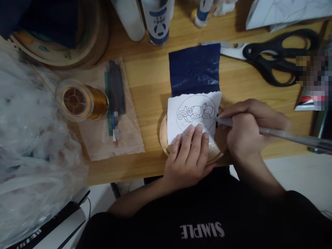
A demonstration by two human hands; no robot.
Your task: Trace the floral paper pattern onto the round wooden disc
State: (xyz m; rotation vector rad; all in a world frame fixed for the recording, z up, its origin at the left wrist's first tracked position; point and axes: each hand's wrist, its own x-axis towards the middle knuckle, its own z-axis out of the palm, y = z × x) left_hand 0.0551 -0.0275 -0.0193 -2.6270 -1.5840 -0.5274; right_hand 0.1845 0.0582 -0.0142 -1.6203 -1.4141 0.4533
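Note:
A white paper with a line drawing of rounded fruit and leaves inside a circle lies over a round wooden piece. My left hand rests on the paper's lower edge, fingers stretched out flat, its thumb by the wooden rim. In my right hand is a pen with a clear barrel, its tip at the right side of the drawn circle. A dark blue sheet, like carbon paper, sticks out behind the paper's upper edge.
Black-handled scissors lie at the right. A spool of golden wire and a bag with slim tools are at the left, beside crumpled clear plastic. Bottles and a round wooden container stand at the back.

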